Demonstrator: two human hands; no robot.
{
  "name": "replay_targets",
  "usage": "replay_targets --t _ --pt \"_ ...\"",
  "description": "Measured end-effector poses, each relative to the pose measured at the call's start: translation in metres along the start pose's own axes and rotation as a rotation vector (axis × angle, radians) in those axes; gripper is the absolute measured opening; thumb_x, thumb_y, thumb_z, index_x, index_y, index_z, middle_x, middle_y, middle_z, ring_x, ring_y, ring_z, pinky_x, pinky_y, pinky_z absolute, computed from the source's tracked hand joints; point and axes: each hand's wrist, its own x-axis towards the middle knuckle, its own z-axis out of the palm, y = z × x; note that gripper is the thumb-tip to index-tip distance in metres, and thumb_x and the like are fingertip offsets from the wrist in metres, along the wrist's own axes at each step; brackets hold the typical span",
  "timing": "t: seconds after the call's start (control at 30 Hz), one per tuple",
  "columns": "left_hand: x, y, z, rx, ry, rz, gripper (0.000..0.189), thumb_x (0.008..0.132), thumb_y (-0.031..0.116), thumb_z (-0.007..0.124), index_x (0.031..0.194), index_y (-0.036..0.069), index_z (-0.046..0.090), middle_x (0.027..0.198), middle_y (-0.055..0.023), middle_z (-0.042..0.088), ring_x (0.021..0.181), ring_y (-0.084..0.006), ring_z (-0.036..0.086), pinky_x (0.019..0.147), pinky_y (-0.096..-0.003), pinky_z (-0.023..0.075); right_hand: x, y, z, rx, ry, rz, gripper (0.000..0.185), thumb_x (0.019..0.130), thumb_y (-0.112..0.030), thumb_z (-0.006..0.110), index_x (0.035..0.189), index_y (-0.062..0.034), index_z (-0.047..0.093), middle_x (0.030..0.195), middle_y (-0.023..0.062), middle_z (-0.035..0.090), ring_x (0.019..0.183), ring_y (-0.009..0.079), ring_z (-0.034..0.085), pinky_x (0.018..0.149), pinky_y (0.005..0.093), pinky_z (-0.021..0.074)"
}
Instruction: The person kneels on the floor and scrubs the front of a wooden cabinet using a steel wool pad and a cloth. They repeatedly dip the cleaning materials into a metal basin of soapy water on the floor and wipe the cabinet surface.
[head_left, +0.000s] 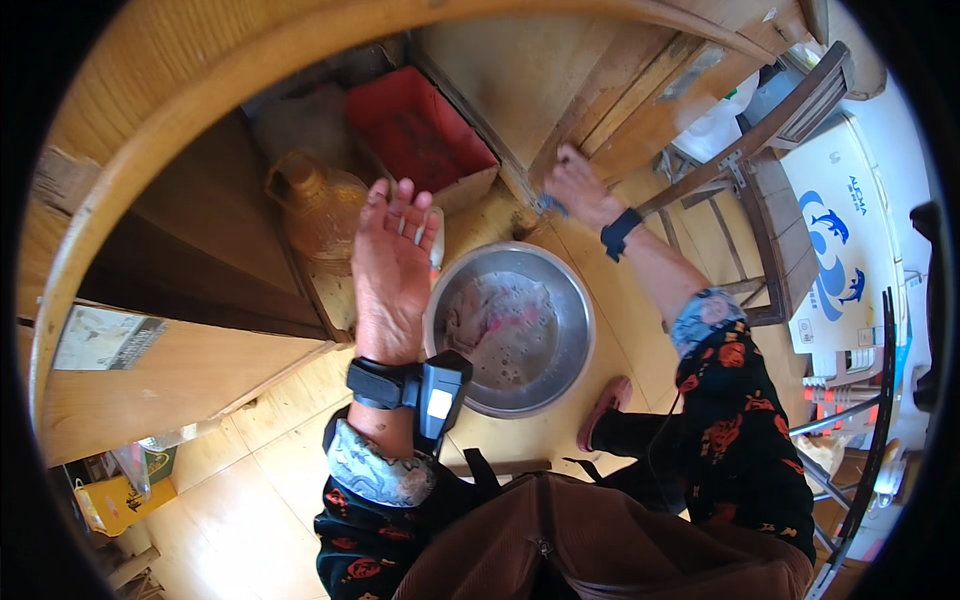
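Observation:
My left hand (394, 274) is raised palm up, fingers apart and a little curled, with nothing in it, just left of a steel basin (583, 322). Cloudy, bubbly water fills the basin's bottom, and a cloth with pink parts (491, 319) lies in it. My right hand (576, 187) is at the wooden cabinet door's lower edge, beyond the basin's upper right. A small blue cloth (553, 204) shows under that hand, which seems to hold it. The right fingers are blurred.
A plastic jug (322, 210) and a red-lined box (420, 127) stand inside the open cabinet (180, 202). A wooden chair (787, 240) stands at right, before a white chest freezer (847, 232). My shoe (606, 409) is near the basin.

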Motion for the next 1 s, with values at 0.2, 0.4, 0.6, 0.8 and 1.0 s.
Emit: replay_targets --t 0.2,0.4,0.6,0.8,1.0 --pt "0.001 -0.007 -0.006 0.037 -0.063 0.008 0.027 0.094 0.026 0.054 0.116 0.012 0.048 0.112 -0.0051 0.057 0.102 -0.0214 0.056 0.091 -0.0359 0.0429 0.028 -0.122 0.103 3.397 0.509 -0.003 0.024 0.078 0.002 0.055 0.098 -0.0109 0.061 0.087 0.0011 0.056 0.092 0.0146 0.056 0.110 0.0360 0.0292" --pt "0.003 -0.003 -0.006 0.005 -0.024 0.036 0.025 0.095 0.026 0.052 0.115 0.012 0.047 0.112 -0.0057 0.057 0.100 -0.0216 0.056 0.087 -0.0354 0.0445 0.010 -0.026 0.031 3.506 0.521 -0.442 0.020 0.079 0.000 0.055 0.095 -0.0114 0.058 0.087 0.0006 0.054 0.090 0.0148 0.053 0.106 0.0366 0.0326" --pt "0.002 0.008 -0.004 0.016 -0.006 0.034 0.032 0.096 0.026 0.050 0.123 0.010 0.044 0.114 -0.0064 0.056 0.100 -0.0213 0.056 0.088 -0.0348 0.0443 0.019 -0.039 0.085 3.574 0.611 -0.288 0.018 0.073 0.001 0.058 0.086 -0.0111 0.055 0.074 0.0034 0.048 0.078 0.0192 0.050 0.099 0.0375 0.0379" --pt "-0.002 -0.007 0.001 0.041 -0.056 0.010 0.029 0.094 0.026 0.054 0.118 0.011 0.047 0.113 -0.0063 0.056 0.102 -0.0207 0.056 0.090 -0.0357 0.0432 0.037 -0.144 0.121 3.473 0.501 0.479 0.017 0.072 0.002 0.058 0.080 -0.0119 0.055 0.071 0.0040 0.046 0.075 0.0196 0.051 0.104 0.0369 0.0356" --pt "-0.001 -0.001 0.004 -0.007 0.032 -0.002 0.022 0.097 0.020 0.048 0.115 0.008 0.053 0.112 -0.0060 0.060 0.105 -0.0230 0.057 0.091 -0.0380 0.0459 0.026 -0.041 0.082 3.539 0.480 -0.675 0.014 0.085 -0.015 0.054 0.098 -0.0120 0.057 0.106 -0.0005 0.059 0.096 0.0118 0.055 0.115 0.0333 0.0235"
